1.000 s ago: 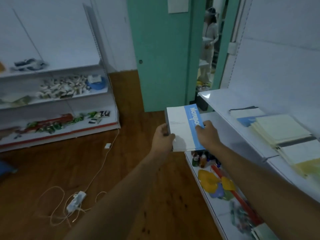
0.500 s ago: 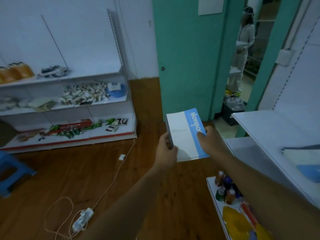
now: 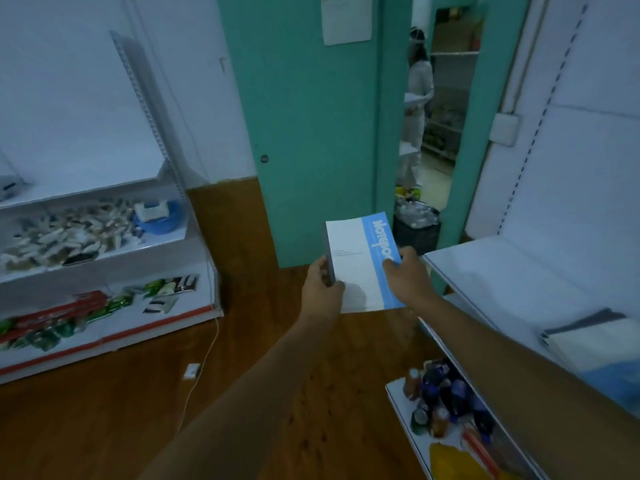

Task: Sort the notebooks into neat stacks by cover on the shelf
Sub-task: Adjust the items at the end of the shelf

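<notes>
Two hands, left hand [image 3: 322,289] and right hand [image 3: 407,277], grip a white-and-blue notebook stack [image 3: 360,265] at opposite edges beside the shelf [image 3: 502,271].

At the top centre of the frame I see a teal door [image 3: 311,133] with a sheet of paper [image 3: 346,19] stuck to it. Through the doorway stands a person in white [image 3: 417,109]. At left, a white shelving unit [image 3: 166,237] holds small packets and a blue bowl [image 3: 162,221]. A white cable [image 3: 204,355] trails across the wooden floor [image 3: 104,410]. At lower right I see bottles [image 3: 443,393].
</notes>
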Motion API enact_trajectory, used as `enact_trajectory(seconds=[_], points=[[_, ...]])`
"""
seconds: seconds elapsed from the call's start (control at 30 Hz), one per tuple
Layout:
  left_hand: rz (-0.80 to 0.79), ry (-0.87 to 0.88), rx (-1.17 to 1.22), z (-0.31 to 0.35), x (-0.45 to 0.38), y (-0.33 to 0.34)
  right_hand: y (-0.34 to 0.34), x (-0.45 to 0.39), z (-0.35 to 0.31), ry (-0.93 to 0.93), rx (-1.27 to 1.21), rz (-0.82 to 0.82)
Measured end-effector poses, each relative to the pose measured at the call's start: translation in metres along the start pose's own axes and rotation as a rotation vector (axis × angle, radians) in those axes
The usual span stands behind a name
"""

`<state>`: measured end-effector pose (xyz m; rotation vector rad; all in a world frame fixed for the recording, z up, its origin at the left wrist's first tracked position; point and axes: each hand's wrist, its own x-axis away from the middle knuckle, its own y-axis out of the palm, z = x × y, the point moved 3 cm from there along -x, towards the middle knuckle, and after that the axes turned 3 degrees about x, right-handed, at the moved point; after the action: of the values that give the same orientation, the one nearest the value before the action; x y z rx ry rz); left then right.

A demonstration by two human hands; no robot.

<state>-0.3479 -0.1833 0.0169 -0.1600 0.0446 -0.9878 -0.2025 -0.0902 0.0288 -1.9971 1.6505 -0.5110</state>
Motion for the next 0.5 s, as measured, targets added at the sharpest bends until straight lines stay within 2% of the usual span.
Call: enact_trajectory(seconds=[0.27,0.5], points=[[-0.431,0.096,0.019,0.025,-0.078,0.143,-0.092,-0.047,0.068,0.305,0.025,0.379],[-0.848,0.186,-0.031,0.032,-0.047,0.266,-0.169,0.007,0.136,0.63,-0.009,0.73]])
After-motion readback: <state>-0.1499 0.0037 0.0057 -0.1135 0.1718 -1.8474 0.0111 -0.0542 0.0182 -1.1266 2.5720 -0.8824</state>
